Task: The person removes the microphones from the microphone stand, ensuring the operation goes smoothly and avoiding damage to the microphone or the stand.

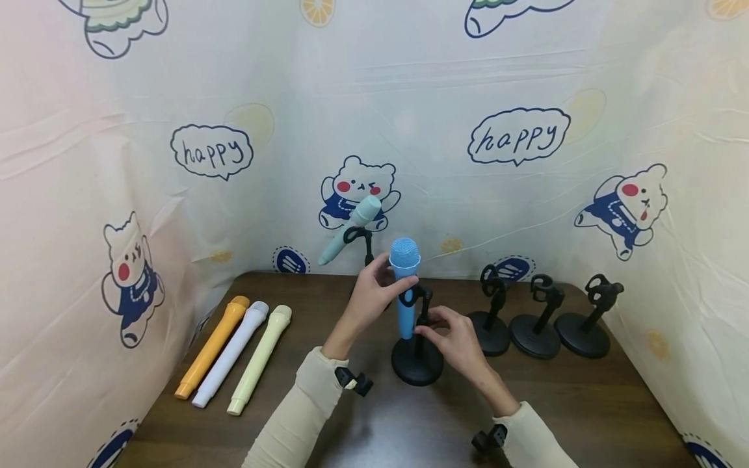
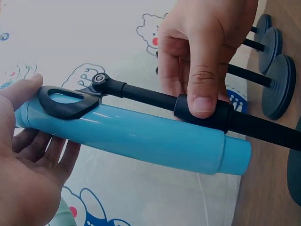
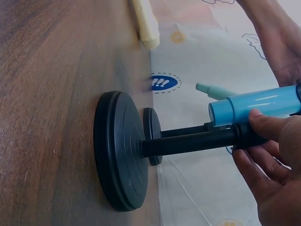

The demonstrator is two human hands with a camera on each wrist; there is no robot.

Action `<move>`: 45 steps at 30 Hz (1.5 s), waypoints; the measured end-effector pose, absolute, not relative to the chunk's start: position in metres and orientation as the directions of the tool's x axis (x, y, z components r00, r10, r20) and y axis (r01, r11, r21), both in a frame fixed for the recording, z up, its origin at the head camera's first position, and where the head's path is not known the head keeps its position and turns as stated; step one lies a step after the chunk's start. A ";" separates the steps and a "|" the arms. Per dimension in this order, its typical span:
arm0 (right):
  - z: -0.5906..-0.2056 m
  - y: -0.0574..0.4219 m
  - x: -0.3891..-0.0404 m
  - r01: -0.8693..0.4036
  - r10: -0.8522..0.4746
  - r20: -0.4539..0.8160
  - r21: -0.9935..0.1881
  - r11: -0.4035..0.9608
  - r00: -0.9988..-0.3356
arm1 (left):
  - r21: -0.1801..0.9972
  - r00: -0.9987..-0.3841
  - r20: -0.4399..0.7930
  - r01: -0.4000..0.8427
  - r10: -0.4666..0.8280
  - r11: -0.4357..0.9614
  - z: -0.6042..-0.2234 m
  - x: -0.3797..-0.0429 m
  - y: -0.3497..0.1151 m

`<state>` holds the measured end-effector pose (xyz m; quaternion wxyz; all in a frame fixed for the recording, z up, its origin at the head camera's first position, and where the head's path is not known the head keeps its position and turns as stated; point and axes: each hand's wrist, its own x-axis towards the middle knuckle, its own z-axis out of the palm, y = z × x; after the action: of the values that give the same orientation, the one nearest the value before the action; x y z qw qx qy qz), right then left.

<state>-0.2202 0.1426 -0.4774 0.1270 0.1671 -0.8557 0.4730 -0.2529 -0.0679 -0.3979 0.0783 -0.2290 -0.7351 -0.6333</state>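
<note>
A blue microphone stands nearly upright in the ring clip of a black microphone stand. Its mesh head points up. My left hand holds the microphone just below the head, thumb on one side and fingers behind. Lower down, my right hand pinches the collar on the stand's pole between thumb and fingers. The stand's round base rests on the table. Behind my left hand, a pale teal microphone sits tilted in another stand, partly hidden by that hand.
Orange, white and pale yellow microphones lie side by side at the table's left. Three black stands with clips line the right side. A printed cloth hangs behind the brown table.
</note>
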 end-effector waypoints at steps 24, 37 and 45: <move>-0.479 0.141 -0.219 -0.409 -0.148 0.391 -0.758 0.509 -0.909 | 0.886 -0.875 0.423 0.454 0.237 0.095 -0.393 -0.255 -0.067; -0.478 0.140 -0.220 -0.437 -0.157 0.419 -0.743 0.506 -0.894 | 0.855 -0.841 0.487 0.514 0.238 0.069 -0.382 -0.256 -0.069; -0.479 0.141 -0.219 -0.433 -0.151 0.418 -0.746 0.506 -0.896 | 0.853 -0.838 0.486 0.516 0.247 0.074 -0.376 -0.257 -0.070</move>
<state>-0.2194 0.1405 -0.4793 0.1514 0.1707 -0.8545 0.4666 -0.2568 -0.0701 -0.3764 0.1070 -0.2633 -0.7251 -0.6273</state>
